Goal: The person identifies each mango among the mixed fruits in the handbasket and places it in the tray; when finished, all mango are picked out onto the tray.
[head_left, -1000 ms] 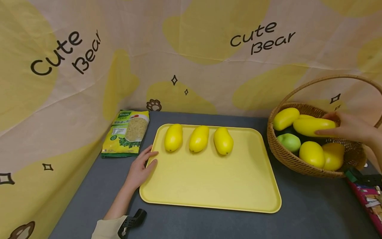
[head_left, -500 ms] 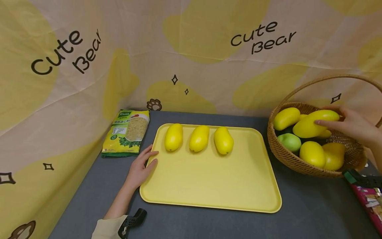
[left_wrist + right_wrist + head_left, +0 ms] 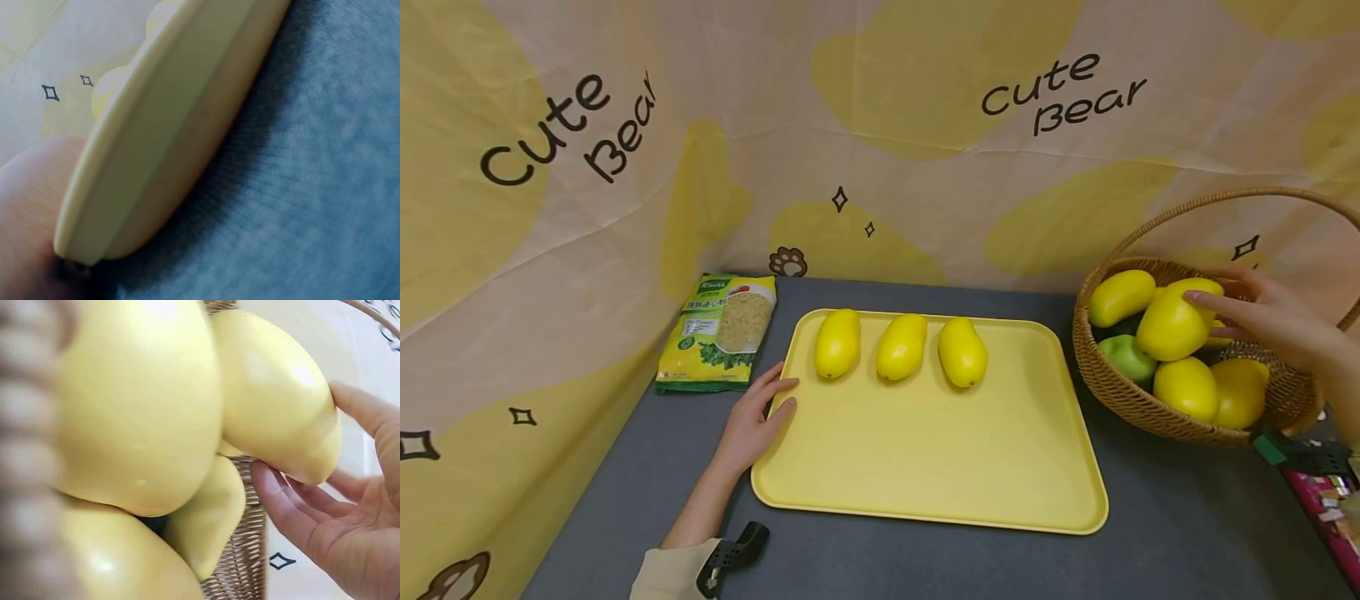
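"Where's the yellow fruit [image 3: 1176,321]?"
"At the wicker basket [image 3: 1116,400], right, among other fruit [image 3: 1186,390]. The right hand [image 3: 1273,312] grips one end, fingers [image 3: 365,409] spread just enough to span it."
"And the left hand [image 3: 758,423]?"
"Fingers extended, loosely parted, touching the left rim of a yellow tray [image 3: 925,458]. Three yellow fruits [image 3: 901,347] lie there in a row; beneath, a grey worktop [image 3: 1165,517]."

Person's left hand [image 3: 756,425] rests on the left rim of the yellow tray [image 3: 925,467], thumb spread from fingers; left forearm [image 3: 703,504] slants up toward that rim. Right hand [image 3: 1273,312] well apart, right of the tray, thumb and fingers pinching.
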The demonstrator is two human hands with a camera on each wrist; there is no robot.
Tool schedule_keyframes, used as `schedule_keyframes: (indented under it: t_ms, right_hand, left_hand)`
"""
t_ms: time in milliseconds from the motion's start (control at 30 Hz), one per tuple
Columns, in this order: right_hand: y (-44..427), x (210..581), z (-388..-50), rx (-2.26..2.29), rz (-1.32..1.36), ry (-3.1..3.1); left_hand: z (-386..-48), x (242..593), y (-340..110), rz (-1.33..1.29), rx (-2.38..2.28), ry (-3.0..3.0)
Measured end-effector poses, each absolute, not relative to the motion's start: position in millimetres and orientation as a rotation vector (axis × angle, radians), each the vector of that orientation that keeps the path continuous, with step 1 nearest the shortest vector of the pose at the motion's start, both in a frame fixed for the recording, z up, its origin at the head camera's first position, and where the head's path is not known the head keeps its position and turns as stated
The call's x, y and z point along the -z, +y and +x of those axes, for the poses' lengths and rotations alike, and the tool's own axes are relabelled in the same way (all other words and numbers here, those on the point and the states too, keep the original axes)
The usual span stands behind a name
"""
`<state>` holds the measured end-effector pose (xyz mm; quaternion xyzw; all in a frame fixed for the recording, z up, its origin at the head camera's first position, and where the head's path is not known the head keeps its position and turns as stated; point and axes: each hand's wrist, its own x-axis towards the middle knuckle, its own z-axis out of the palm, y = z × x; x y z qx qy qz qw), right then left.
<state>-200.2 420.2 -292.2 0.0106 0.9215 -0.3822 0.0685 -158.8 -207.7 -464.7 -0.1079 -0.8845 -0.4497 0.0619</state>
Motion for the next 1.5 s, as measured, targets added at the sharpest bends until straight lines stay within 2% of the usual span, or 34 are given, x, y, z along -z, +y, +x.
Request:
schedule_keyframes:
  t_ms: [167, 600, 1000, 1300, 1500]
  right_hand:
    - [412, 297, -202, 1.119, -0.020, 2.823]
    - [403, 297, -203, 0.691, -0.153, 2.729]
    - [415, 310, -207, 0.903, -0.251, 2.478]
    - [403, 300, -194, 0.834, -0.144, 2.688]
    - [393, 294, -178, 1.028, -0.047, 2.796]
  left_hand:
    - [-159, 464, -208, -0.322, 1.357, -2.680]
    - [-158, 463, -206, -0.327, 1.366, -2.673]
    - [-158, 463, -206, -0.336, 1.349, -2.669]
    - [-159, 463, -205, -0.326, 1.352, -2.678]
    - [-160, 464, -205, -0.322, 1.334, -2.683]
